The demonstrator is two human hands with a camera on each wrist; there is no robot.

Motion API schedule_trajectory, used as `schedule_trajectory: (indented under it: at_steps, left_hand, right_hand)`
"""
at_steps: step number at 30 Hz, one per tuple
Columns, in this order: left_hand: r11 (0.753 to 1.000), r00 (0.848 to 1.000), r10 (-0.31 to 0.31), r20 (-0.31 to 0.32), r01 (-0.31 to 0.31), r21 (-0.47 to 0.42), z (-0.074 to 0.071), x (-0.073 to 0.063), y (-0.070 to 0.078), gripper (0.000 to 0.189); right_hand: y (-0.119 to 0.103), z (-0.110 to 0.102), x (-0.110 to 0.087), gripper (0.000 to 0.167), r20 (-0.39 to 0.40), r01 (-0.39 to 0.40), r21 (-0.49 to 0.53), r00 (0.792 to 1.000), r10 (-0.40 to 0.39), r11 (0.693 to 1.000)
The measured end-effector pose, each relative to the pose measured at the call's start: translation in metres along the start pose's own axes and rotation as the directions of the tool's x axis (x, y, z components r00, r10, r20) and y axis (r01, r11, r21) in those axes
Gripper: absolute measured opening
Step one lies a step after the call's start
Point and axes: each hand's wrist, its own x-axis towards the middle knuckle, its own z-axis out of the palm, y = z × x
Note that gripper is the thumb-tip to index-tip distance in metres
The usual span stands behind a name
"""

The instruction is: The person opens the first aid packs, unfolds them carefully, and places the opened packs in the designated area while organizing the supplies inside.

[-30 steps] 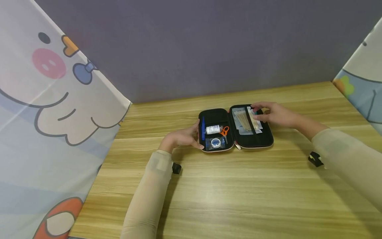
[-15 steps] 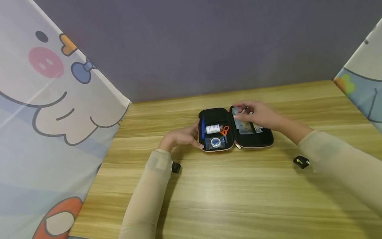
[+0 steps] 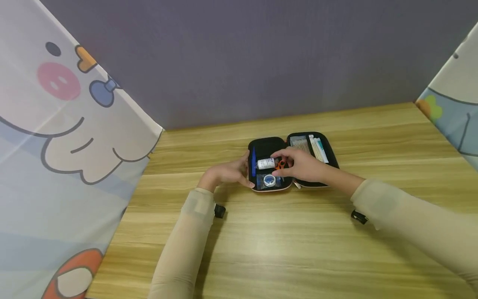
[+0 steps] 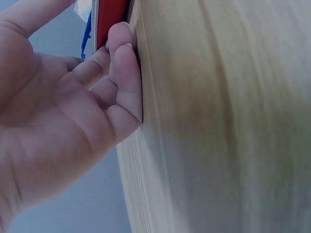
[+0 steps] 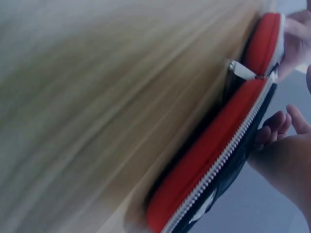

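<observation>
An unzipped first-aid case (image 3: 269, 143), black inside with red sides (image 5: 206, 158), lies spread on the table. My left hand (image 3: 230, 171) holds its left edge, thumb at the front corner; the left wrist view shows curled fingers (image 4: 127, 80) against the red side. My right hand (image 3: 298, 164) hovers over the left half, thumb and fingers apart around orange-handled scissors (image 3: 279, 165), which it partly hides. Nearby in that half are a wrapped white roll (image 3: 266, 163), blue plastic tweezers (image 3: 254, 161) and a bagged tape roll (image 3: 269, 180).
The case's right half holds bagged cotton swabs (image 3: 301, 144) and white packets (image 3: 319, 149) under a black strap. A zipper pull (image 5: 241, 71) hangs at the front hinge. The wooden table (image 3: 261, 241) meets a grey panel (image 3: 261, 62) behind.
My right hand has moved left from the packets in the right half, across the swabs, to the scissors in the left half. My left hand has stayed at the case's left edge.
</observation>
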Motion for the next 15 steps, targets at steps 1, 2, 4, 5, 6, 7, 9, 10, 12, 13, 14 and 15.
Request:
schedule_trajectory:
  at_steps: [1,2,4,5,6,7,9,10,12,13,14,15]
  left_hand:
    - [1.0,1.0,-0.006,0.003,0.006,0.002,0.0,0.001,-0.001,0.138]
    - [1.0,1.0,-0.01,0.004,0.01,0.0,0.0,0.001,-0.002,0.138]
    - [1.0,1.0,-0.015,0.001,0.015,0.001,0.001,0.001,-0.002,0.138]
    - [1.0,1.0,-0.015,0.001,0.015,-0.005,0.001,0.001,-0.002,0.137]
    - [1.0,1.0,-0.017,-0.001,0.017,-0.003,0.001,0.001,-0.002,0.137]
    - [1.0,1.0,-0.019,-0.004,0.019,-0.003,0.001,0.0,-0.002,0.137]
    - [1.0,1.0,-0.02,-0.002,0.02,-0.003,0.001,-0.001,-0.002,0.137]
    - [1.0,1.0,-0.02,0.0,0.02,-0.002,0.001,-0.001,-0.001,0.137]
    - [1.0,1.0,-0.016,0.004,0.016,0.003,0.0,-0.002,-0.001,0.137]
    - [1.0,1.0,-0.013,0.006,0.013,0.003,0.0,-0.002,0.0,0.137]
    - [1.0,1.0,-0.01,0.009,0.01,0.003,0.0,-0.001,0.0,0.137]
    - [1.0,1.0,-0.009,0.009,0.009,0.007,0.0,-0.001,0.0,0.137]
  right_hand:
    - [0.0,0.003,0.0,0.059,0.002,0.001,-0.012,1.0,-0.001,1.0]
    - [0.001,0.006,0.0,0.059,0.004,0.002,-0.023,1.0,-0.002,1.0]
    - [0.001,0.01,0.0,0.058,0.009,0.002,-0.035,1.0,-0.001,0.999]
    - [0.001,0.012,0.0,0.058,0.014,0.0,-0.039,1.0,0.001,0.999]
    - [0.002,0.014,0.0,0.058,0.018,-0.003,-0.042,1.0,0.003,0.999]
    - [0.002,0.016,0.0,0.058,0.023,-0.005,-0.042,1.0,0.006,0.999]
    - [0.004,0.019,0.0,0.058,0.033,-0.012,-0.061,0.999,0.014,0.998]
    - [0.004,0.02,0.0,0.058,0.036,-0.013,-0.076,0.999,0.016,0.997]
    - [0.004,0.021,0.0,0.058,0.035,-0.011,-0.102,0.999,0.015,0.995]
    - [0.004,0.022,0.0,0.059,0.033,-0.011,-0.111,0.999,0.015,0.994]
    - [0.004,0.022,0.0,0.059,0.032,-0.011,-0.118,0.999,0.015,0.993]
    - [0.004,0.023,0.0,0.059,0.032,-0.01,-0.124,0.999,0.014,0.992]
